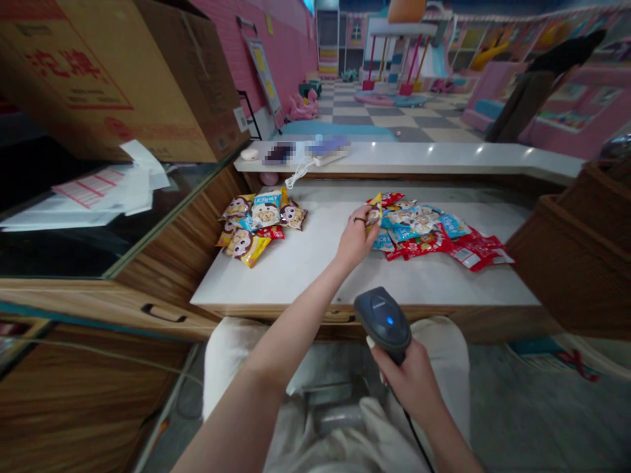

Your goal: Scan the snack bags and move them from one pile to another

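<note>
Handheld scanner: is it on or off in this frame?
On, it appears: a blue light glows on top of the scanner, held in the right hand. Whether it is reading anything, I cannot tell.

From my feed, the one text I can read is 沱牌, in large red characters on the cardboard box [123,85] at the left; the finer print above and below it is too small for me. I see pale lettering on the head of the scanner [383,318], but I can't spell it out. The snack packets [411,223] on the worktop [320,213] carry printed names too blurred to make out. I also spot white label panels on the red packets [476,253], their contents illegible to me.
</note>
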Tool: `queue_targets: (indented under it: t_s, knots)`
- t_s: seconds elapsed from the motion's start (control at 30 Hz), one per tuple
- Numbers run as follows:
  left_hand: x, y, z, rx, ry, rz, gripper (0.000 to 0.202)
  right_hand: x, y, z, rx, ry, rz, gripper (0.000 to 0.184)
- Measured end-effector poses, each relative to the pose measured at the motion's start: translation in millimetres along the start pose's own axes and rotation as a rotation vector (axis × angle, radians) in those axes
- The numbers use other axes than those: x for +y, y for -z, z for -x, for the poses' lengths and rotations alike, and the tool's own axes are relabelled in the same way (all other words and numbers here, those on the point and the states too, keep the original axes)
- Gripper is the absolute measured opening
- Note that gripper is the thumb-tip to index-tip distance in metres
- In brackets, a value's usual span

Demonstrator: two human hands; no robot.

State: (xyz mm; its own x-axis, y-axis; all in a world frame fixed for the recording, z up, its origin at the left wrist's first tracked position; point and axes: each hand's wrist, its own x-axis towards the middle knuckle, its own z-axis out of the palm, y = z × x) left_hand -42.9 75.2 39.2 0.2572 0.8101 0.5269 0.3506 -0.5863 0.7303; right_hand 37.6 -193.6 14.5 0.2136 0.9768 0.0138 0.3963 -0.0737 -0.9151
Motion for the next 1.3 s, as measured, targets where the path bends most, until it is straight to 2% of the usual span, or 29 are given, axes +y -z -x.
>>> queue_targets:
  t_s: [0.1,0.17,0.23,0.3,0.43,0.57,0.63,0.77,0.87,0.97,1.07,1.2,1.3]
  knots:
    - [-1.1,-31.1,-26.2,-0.125,-0.041,-0.179,0.055,2.8,6.8,-2.4,0.043,-0.019,0.011,0.030]
    - [-2.1,-43.1,-34.2,-0.236,-0.048,-0.280,0.063,1.4,11.8,-4.9,0.054,-0.028,0.023,0.031]
    - [-1.6,-45.3,-36.1,-0.291,-0.059,-0.341,0.070,-1.6,15.6,-7.4,0.051,-0.037,0.031,0.033]
    - [0.1,-37.7,-33.2,-0.277,-0.071,-0.346,0.070,-4.3,17.1,-8.9,0.039,-0.041,0.035,0.034]
    - [-2.7,1.5,-9.9,-0.178,-0.116,-0.239,0.062,-5.1,12.3,-8.7,0.011,-0.062,0.036,0.035]
    - [-28.5,64.2,36.6,-0.036,-0.111,-0.240,0.059,-3.3,2.9,-7.6,-0.032,-0.097,0.025,0.036]
    - [-49.4,101.8,60.9,0.054,-0.003,-0.344,0.064,-3.9,-1.3,-7.4,-0.057,-0.091,0.030,0.037]
    - [-92.8,173.6,95.2,0.252,0.313,-0.607,0.078,-8.3,-8.7,-7.2,-0.099,-0.034,0.025,0.039]
    - [-117.2,208.3,108.3,0.265,0.439,-0.696,0.085,-10.3,-13.2,-7.0,-0.108,0.005,0.013,0.041]
    - [-130.1,222.6,115.9,0.223,0.469,-0.668,0.080,-8.6,-15.5,-5.8,-0.121,0.032,0.018,0.042]
    - [-127.6,224.0,123.0,0.229,0.445,-0.595,0.073,-5.8,-15.9,-3.3,-0.139,0.049,0.034,0.040]
    - [-101.1,215.6,134.0,0.287,0.383,-0.348,0.068,-3.4,-16.0,-0.5,-0.148,0.067,0.048,0.040]
    - [-77.6,200.4,140.7,0.326,0.403,0.048,0.062,-4.0,-17.0,-1.0,-0.176,0.073,0.054,0.039]
